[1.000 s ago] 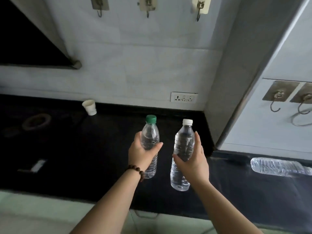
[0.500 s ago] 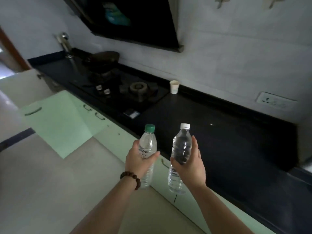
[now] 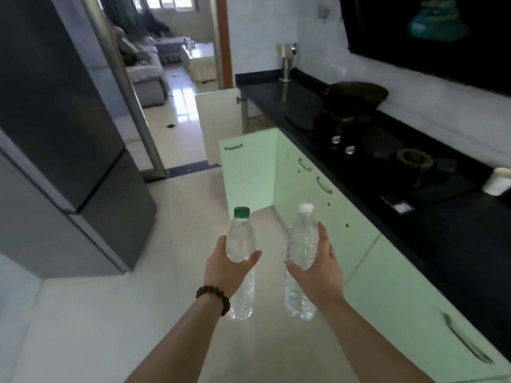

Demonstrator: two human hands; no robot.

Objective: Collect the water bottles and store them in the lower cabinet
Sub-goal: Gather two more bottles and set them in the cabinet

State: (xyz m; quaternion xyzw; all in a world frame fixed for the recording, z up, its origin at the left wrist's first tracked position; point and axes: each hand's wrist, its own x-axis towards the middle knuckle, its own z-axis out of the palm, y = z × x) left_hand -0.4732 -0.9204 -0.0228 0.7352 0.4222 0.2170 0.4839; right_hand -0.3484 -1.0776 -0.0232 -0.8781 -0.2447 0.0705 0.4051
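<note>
Black countertop (image 3: 442, 233) along the right

A gas stove (image 3: 387, 158) sits on it at two o'clock carrying a dark wok (image 3: 356, 94); a white cup (image 3: 497, 181) stands at three o'clock.

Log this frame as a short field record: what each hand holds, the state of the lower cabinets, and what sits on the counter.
left hand: grips clear plastic bottle with green cap, upright
right hand: grips clear plastic bottle with white cap, upright
pale green lower cabinet door: swung open ahead
black counter: dark wok on the stove, white paper cup at right edge
storing: not yet done
</note>
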